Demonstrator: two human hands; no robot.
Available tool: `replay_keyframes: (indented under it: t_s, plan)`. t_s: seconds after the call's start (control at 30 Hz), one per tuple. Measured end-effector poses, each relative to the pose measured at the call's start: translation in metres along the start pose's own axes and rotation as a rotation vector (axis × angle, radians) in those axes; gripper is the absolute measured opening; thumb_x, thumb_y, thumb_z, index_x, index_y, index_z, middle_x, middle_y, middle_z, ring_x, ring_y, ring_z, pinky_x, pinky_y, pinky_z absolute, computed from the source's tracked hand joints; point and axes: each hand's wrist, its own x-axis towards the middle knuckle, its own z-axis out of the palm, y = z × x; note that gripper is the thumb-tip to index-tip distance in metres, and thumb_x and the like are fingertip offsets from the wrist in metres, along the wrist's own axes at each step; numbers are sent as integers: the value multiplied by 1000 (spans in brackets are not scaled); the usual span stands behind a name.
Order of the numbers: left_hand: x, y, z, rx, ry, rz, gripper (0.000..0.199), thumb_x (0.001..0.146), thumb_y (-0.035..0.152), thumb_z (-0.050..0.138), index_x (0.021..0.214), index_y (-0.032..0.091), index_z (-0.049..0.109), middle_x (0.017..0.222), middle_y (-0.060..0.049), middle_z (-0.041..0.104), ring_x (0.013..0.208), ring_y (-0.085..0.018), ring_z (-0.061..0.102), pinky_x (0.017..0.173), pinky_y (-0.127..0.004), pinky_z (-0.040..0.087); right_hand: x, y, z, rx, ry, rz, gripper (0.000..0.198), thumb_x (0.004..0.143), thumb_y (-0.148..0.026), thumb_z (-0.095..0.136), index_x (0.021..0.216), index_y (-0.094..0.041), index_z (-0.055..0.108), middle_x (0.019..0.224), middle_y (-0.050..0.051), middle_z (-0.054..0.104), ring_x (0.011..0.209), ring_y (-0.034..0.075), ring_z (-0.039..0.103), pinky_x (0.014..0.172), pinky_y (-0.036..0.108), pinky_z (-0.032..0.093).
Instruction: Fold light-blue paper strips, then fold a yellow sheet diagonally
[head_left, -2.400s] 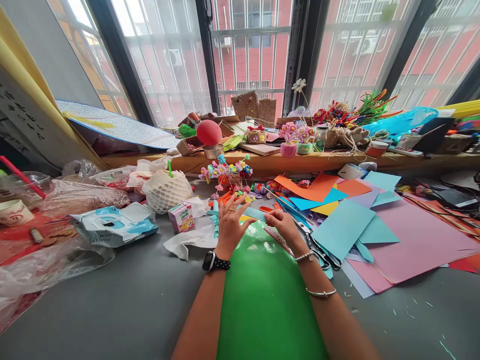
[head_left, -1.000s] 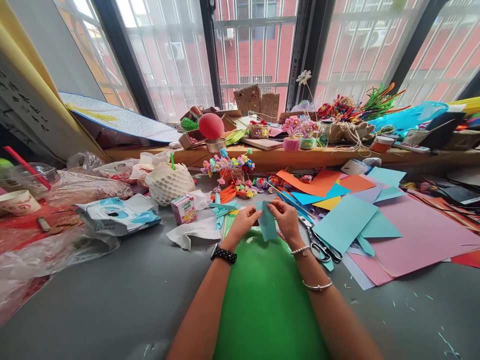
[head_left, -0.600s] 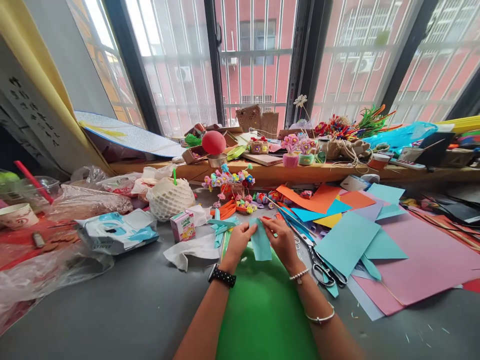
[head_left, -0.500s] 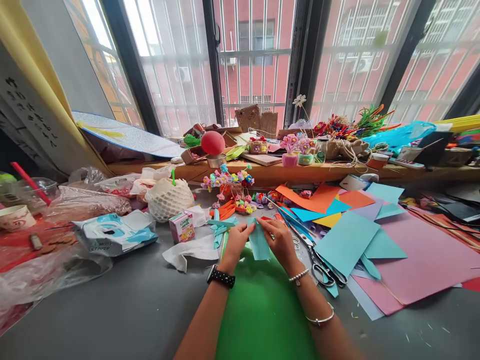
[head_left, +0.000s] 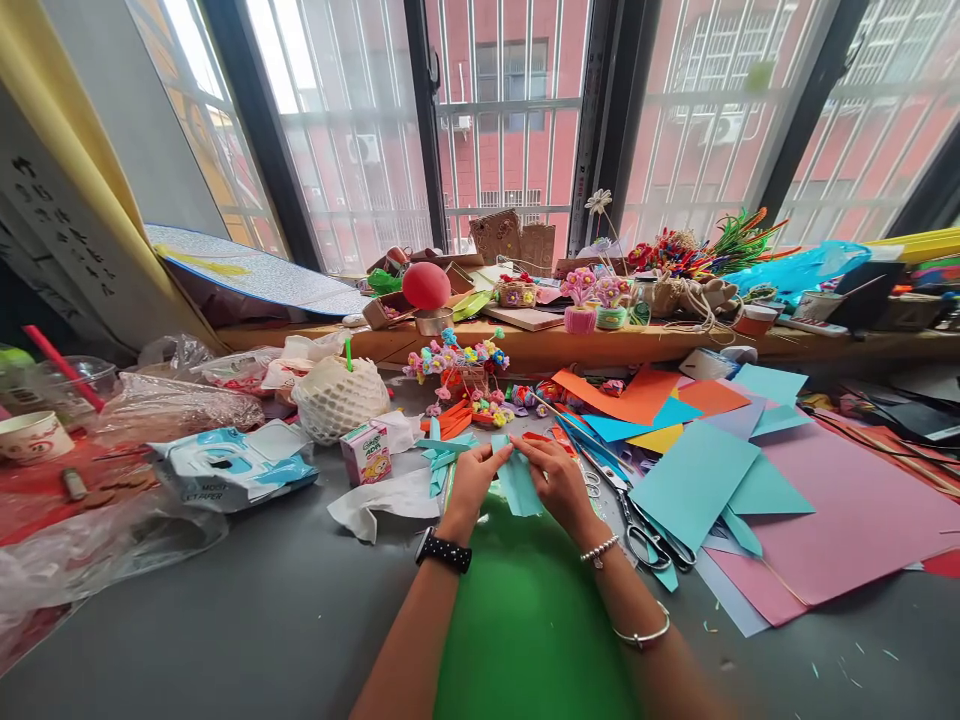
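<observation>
One strip: pinched by left hand and right hand, seemingly mid-fold
Narrow pieces: left of hands, apparently done
Sheets: right of hands, lying flat

Daylight from windows at 12 o'clock, blown out near 11. Bright overall, shadows soft, darkest patch near 9. Sheen on glossy green surface at 6. Wide-angle stretch: window frames lean outward at 10. Fine detail on teal paper unreadable.
</observation>
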Motion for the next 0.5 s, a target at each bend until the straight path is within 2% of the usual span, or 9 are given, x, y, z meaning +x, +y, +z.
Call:
replay_keyframes:
  t_s: [0.2, 0.33, 0.43, 0.5]
  plan:
    - [-3, 5, 1, -43, -36, -26, 36, 52, 40, 66, 72, 11, 63, 56, -1, 58, 54, -12, 51, 49, -22, 39, 3, 2, -1, 233, 37, 95, 40, 69, -8, 42, 101, -26, 59, 100, 3, 60, 95, 18, 51, 83, 34, 41]
    - [-5, 8, 2, -10, -117, -44, 33, 52, 36, 67, 74, 12, 65, 63, -2, 62, 58, -13, 53, 54, -23, 41, 5, 2, -5, 448, 73, 280, 23, 73, -24, 47, 85, -19, 65, 93, 7, 63, 90, 19, 54, 76, 33, 43]
    - [-5, 8, 3, 42, -197, -41, 31, 54, 36, 66, 73, 12, 65, 63, -2, 62, 57, -13, 52, 54, -23, 40, 6, 2, -8, 543, 63, 426, 25, 70, -35, 51, 75, -15, 65, 79, 8, 65, 78, 19, 57, 70, 32, 44]
    - [-5, 7, 3, 71, -214, -36, 30, 54, 36, 65, 73, 12, 65, 62, -2, 61, 57, -12, 51, 54, -23, 39, 6, 2, -8, 610, 38, 469, 25, 68, -36, 53, 70, -14, 65, 72, 7, 65, 70, 18, 57, 65, 30, 43]
